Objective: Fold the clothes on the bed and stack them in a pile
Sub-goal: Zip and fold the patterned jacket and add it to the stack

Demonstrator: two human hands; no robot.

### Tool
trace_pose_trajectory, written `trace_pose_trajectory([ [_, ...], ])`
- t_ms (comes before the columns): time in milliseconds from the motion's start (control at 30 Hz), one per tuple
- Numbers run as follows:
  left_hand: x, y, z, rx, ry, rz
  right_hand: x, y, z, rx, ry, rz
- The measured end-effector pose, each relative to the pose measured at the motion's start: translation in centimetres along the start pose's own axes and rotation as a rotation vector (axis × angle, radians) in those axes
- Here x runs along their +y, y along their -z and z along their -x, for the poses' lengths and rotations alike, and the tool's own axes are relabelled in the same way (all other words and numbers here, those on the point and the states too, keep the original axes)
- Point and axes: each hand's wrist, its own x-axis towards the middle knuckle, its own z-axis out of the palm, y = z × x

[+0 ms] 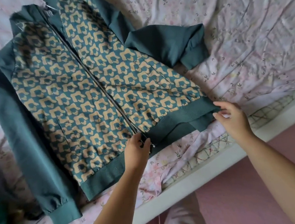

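Note:
A dark green zip jacket (77,86) with a tan pattern on its front lies spread face up on the bed (243,27). Its left sleeve runs down along the body and its right sleeve is bent across at the upper right. My left hand (138,148) pinches the bottom of the zipper at the ribbed hem. My right hand (232,117) holds the right corner of the hem near the bed's edge.
A pink floral sheet covers the bed. Its white frame edge (204,162) runs diagonally along the near side, with pink floor beyond. A heap of dark, green and yellow clothes (0,217) lies at the left edge.

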Motion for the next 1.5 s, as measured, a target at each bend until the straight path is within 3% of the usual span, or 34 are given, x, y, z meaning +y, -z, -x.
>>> trace_pose_trajectory([
  [133, 2.3, -1.3, -1.4, 0.062, 0.262, 0.379, 0.2, -0.7, 0.0, 0.028, -0.034, -0.06],
  [200, 3.4, -1.2, -2.0, 0.13, 0.305, 0.601, -0.4, -0.7, -0.1, 0.027, -0.029, -0.079],
  [267, 4.6, -0.5, -2.3, 0.162, 0.178, 0.641, -1.0, -0.6, -0.1, 0.029, 0.015, -0.088],
  [400, 7.9, 2.4, -0.6, 0.045, -0.23, 0.737, -1.6, -0.2, 0.7, -0.013, 0.104, -0.026],
  [500, 7.5, 4.7, 1.2, -0.006, -0.313, 0.844, -2.1, -0.1, 1.5, -0.102, 0.097, 0.012],
  [700, -0.2, 4.5, 2.7, 0.195, 0.132, 0.699, -3.0, -2.1, 2.3, -0.184, 0.096, 0.115],
  [833, -5.4, 3.7, 2.2, 0.189, 0.321, 0.545, -3.1, -3.5, 2.0, -0.175, 0.025, 0.146],
  [1033, -7.1, 4.3, 1.5, 0.137, 0.343, 0.474, -3.5, -4.5, 2.6, -0.411, -0.087, 0.143],
  [1267, -6.7, 4.8, 1.7, 0.118, 0.358, 0.646, -1.2, -3.0, 3.1, -0.456, -0.151, 0.112],
  [1500, -5.4, 4.9, 2.0, 0.114, 0.354, 0.74, -2.4, -2.6, 2.7, -0.158, 0.135, 0.19],
])
